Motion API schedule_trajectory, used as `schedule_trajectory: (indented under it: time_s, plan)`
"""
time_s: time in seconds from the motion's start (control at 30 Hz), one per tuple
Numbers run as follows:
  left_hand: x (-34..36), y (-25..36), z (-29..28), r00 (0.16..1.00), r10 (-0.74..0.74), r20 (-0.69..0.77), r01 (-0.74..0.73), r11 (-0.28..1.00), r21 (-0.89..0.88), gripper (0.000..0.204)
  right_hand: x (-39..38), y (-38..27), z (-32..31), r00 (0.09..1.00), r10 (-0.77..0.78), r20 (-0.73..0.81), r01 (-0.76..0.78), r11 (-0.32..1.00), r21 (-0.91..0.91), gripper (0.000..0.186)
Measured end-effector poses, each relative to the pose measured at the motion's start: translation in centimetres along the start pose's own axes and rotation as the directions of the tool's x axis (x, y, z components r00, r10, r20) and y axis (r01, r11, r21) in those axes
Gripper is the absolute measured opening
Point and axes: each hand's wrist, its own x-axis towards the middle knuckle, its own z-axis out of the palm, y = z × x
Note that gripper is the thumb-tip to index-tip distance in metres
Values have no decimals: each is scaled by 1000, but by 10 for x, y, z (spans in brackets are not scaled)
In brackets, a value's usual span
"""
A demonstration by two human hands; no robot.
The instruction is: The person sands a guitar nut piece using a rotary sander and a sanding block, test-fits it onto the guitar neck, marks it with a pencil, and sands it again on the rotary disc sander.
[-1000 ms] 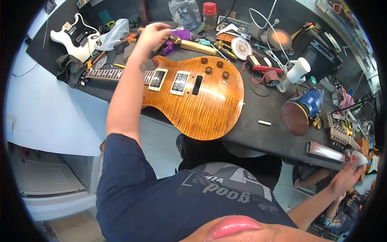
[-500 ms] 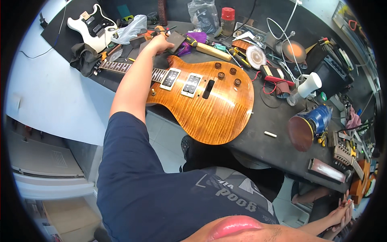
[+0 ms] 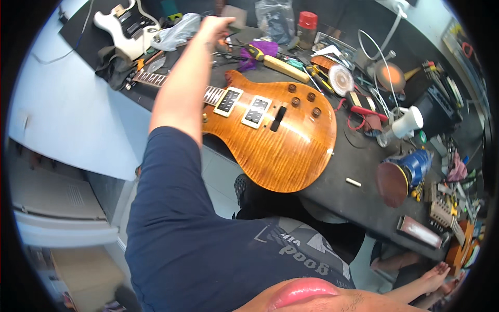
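My left arm reaches across the guitar neck toward the back of the bench. At its end my left hand (image 3: pixel 215 26) is closed, its fingers at a flat grey-brown rectangular piece (image 3: pixel 237 17); motion blurs the grip. Below the arm lies an amber flame-top electric guitar (image 3: pixel 291 151), face up, with its neck (image 3: pixel 150 78) running left. It has two pickups (image 3: pixel 255 111), several dark knobs (image 3: pixel 310 96) and an open slot (image 3: pixel 278 119) in its top. I do not see my right hand.
A white guitar body (image 3: pixel 120 36) lies at the back left beside a plastic bag (image 3: pixel 179 34). A wooden-handled tool (image 3: pixel 286 68) and a purple cloth (image 3: pixel 265 49) lie behind the amber guitar. At right are a blue sander (image 3: pixel 413 167) and another person's hands (image 3: pixel 439 275).
My left hand has moved farther back, and the flat grey-brown piece has moved back beside it. The view has shifted slightly; the amber guitar stays on the bench.
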Motion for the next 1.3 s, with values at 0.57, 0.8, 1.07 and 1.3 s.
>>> schedule_trajectory:
  time_s: [0.57,0.8,1.07,1.3]
  plan:
    - [-65,-16,-66,997,52,52,-67,939,336,31,-461,69,231,-33,-82,996,317,944,89,19]
    - [-27,-96,-120,992,-125,-6,77,573,816,70,-481,111,233,-64,-165,984,380,908,177,14]
    - [-11,-70,-75,964,-257,65,139,698,702,37,-484,108,236,-10,-105,994,426,899,99,15]
    - [21,-72,-140,997,-72,-34,64,464,884,27,-483,109,239,-39,-83,996,452,887,92,17]
